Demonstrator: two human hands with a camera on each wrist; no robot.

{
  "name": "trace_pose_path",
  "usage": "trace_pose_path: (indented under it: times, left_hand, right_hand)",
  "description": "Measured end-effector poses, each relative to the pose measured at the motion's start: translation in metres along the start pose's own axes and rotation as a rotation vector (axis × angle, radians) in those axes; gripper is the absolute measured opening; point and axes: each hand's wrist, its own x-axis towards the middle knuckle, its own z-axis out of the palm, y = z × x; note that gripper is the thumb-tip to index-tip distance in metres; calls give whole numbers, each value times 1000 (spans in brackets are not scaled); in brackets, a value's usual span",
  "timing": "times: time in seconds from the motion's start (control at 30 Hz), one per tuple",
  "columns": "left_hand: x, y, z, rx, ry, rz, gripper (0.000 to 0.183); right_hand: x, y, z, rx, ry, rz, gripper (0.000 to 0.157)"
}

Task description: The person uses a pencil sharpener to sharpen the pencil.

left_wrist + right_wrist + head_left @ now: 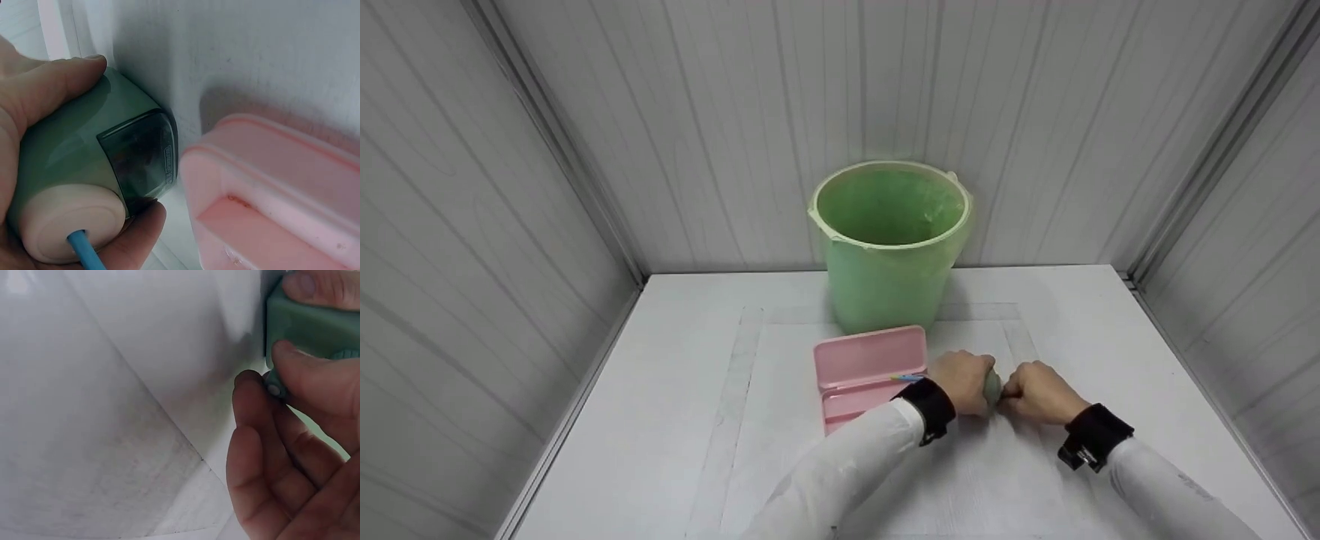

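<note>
A green pencil sharpener (70, 152) with a dark see-through window and a pale round front is gripped by my left hand (962, 381). From the hole in that front sticks a blue pencil (85, 250); its yellow-tipped end shows over the pink case in the head view. My right hand (1044, 394) pinches the small crank knob (274, 388) at the sharpener's other end between thumb and fingers. Just left of the left hand lies an open pink pencil case (870, 360), partly hidden by my left forearm.
Behind the pencil case a tall green bucket (889, 289) stands against the back wall. The white table (682, 390) bears strips of clear tape in a rectangle. Grey panel walls (735, 135) enclose it at the back and both sides.
</note>
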Motion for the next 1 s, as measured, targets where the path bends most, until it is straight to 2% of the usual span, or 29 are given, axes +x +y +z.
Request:
trace_pose_path:
  times: [0.13, 0.3, 0.57, 0.8, 1.0]
  left_hand:
    - [2, -2, 3, 0, -3, -8, 39]
    - [5, -2, 2, 1, 17, -19, 38]
    - [4, 2, 1, -3, 3, -34, 32]
    - [8, 4, -2, -25, -5, -26, 31]
    - [11, 8, -1, -38, -2, -1, 34]
  right_hand:
    - [-4, -3, 1, -6, -40, -21, 12]
    - [-5, -6, -4, -12, -87, -57, 24]
    - [-11, -19, -20, -76, -103, -159, 39]
    - [-14, -30, -47, -160, -44, -167, 31]
    - [-17, -32, -56, -214, -16, -148, 22]
